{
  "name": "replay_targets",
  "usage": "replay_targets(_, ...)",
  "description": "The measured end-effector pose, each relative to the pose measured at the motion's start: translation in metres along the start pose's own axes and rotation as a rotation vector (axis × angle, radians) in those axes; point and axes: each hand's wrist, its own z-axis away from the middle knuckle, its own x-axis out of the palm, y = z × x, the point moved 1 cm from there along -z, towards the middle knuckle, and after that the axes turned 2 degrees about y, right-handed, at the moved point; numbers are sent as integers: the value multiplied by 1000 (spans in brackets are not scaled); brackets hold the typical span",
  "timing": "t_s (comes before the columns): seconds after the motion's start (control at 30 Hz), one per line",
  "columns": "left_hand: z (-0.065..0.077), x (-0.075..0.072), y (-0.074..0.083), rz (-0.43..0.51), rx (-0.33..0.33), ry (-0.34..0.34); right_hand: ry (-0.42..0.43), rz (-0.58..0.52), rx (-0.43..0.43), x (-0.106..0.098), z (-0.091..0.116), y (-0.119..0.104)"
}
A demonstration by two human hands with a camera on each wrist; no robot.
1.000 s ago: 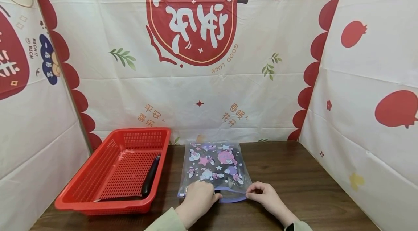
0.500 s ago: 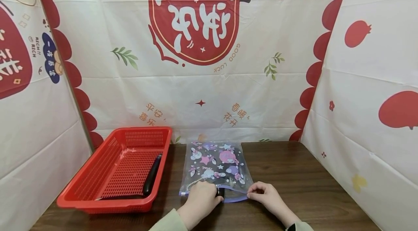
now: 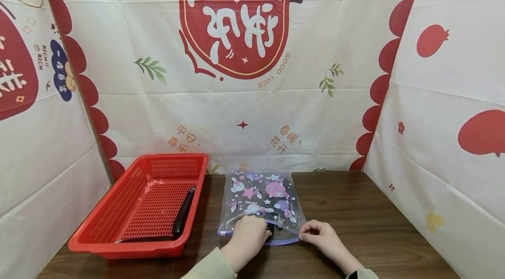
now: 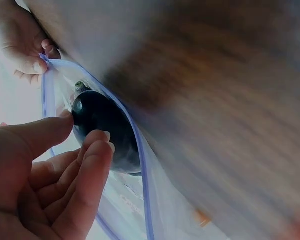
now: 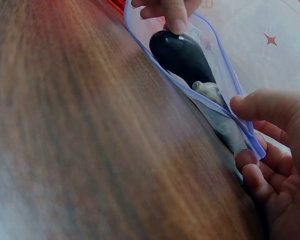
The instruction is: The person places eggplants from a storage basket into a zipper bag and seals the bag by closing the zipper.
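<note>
A clear slider bag (image 3: 260, 191) with cartoon prints and a purple zip edge lies on the table, its mouth toward me. At the mouth, my left hand (image 3: 249, 237) touches the rounded end of a dark eggplant (image 4: 107, 130) inside. Its thumb (image 4: 55, 130) meets the eggplant, and the fingertips overlap it in the left wrist view. Beside that end shows a greenish stem end (image 5: 206, 90). My right hand (image 3: 323, 239) pinches the bag's right corner, thumb on one side and fingers on the other. Prints hide much of the eggplant's length.
A red perforated basket (image 3: 75, 244) stands on the left of the wooden table (image 3: 335, 200). Along its right wall lies a dark eggplant (image 3: 183, 213), with another eggplant (image 3: 147, 238) along its front. Printed cloth walls (image 3: 236, 104) enclose the back and sides.
My left hand has moved a little right and farther into the bag mouth, with the eggplant's end now beside its thumb. My right hand keeps the corner in about the same place.
</note>
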Motion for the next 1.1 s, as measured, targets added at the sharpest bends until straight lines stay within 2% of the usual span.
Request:
replay_targets(0.13, -4, 2, 1, -8, 20, 10, 1, 8, 1, -1, -2, 6)
replay_targets(0.4, -7, 3, 5, -96, 81, 60, -13, 16, 36, 0, -4, 19)
replay_targets(0.57, -11, 7, 8, -164, 99, 52, -8, 50, 43, 2, -8, 40)
replay_targets(0.7, -15, 9, 10, -188, 107, 49, -6, 56, 42, 2, -9, 42)
replay_targets(0.9, -21, 15, 12, -216, 93, 67, 8, 61, 40, 1, -9, 36)
replay_targets(1.1, -22, 18, 11, -227, 84, 63, -5, 24, 37, 0, -2, 5)
